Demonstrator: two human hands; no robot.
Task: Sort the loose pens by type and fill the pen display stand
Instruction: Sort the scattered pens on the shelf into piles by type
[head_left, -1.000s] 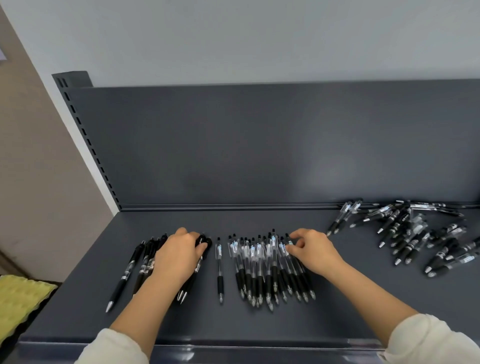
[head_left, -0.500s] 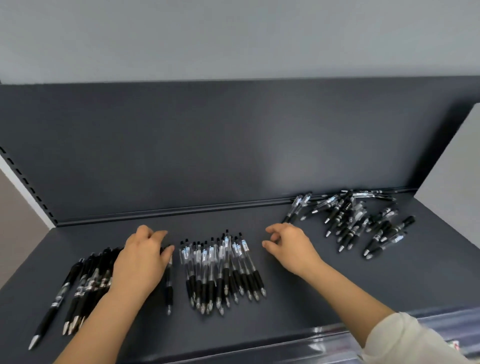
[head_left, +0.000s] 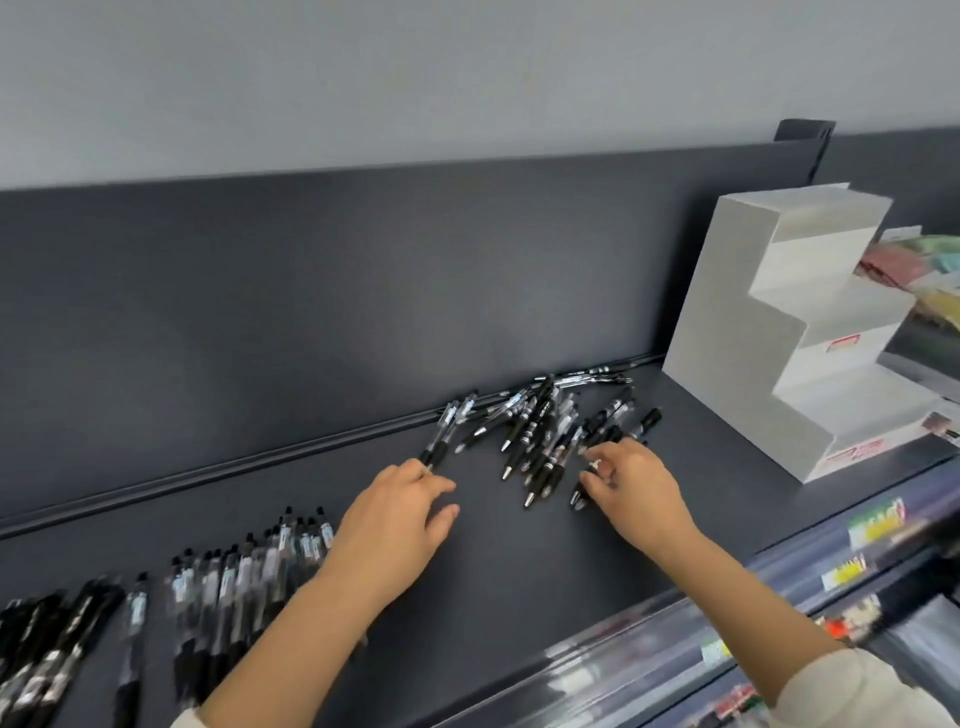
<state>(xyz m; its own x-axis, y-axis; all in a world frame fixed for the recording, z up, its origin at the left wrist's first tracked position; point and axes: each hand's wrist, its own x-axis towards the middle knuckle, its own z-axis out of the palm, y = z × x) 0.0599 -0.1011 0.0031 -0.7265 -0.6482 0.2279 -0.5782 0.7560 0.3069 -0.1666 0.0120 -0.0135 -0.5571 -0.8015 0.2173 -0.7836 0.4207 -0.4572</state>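
Head view, looking down on dark grey shelf (head_left: 519, 571) with matching back panel (head_left: 311, 291). Loose pile (head_left: 540, 431) of black and clear-barrel pens far and right of centre, up against the back rail, jumbled and crossing.

White stepped pen display stand (head_left: 748, 332) right of pile, well apart from both hands, seen from the side, inside of tiers hidden.

Left hand (head_left: 395, 525) palm down just near and left of pile, fingers loosely spread and relaxed, gripping nothing. Fingertips just beside the tip of a clear pen (head_left: 441, 436) at pile's left edge, contact hard to tell.

Right hand (head_left: 639, 488) at near right edge of pile, thumb and fingers curled round a black pen (head_left: 577, 496), its tip poking out below the fingers.

Sorted row (head_left: 249, 566) of clear-barrel pens near left, side by side, tips toward near edge, blurred, right end hidden behind left forearm. Single pen (head_left: 136, 613) just left of row, slightly apart. Bunch of black pens (head_left: 47, 654) at left frame edge, blurred.

Price rail (head_left: 675, 639) along shelf's near edge, labels blurred. Coloured packets (head_left: 930, 270) right of stand, too blurred to identify. Pale sleeve (head_left: 857, 691) on right arm.
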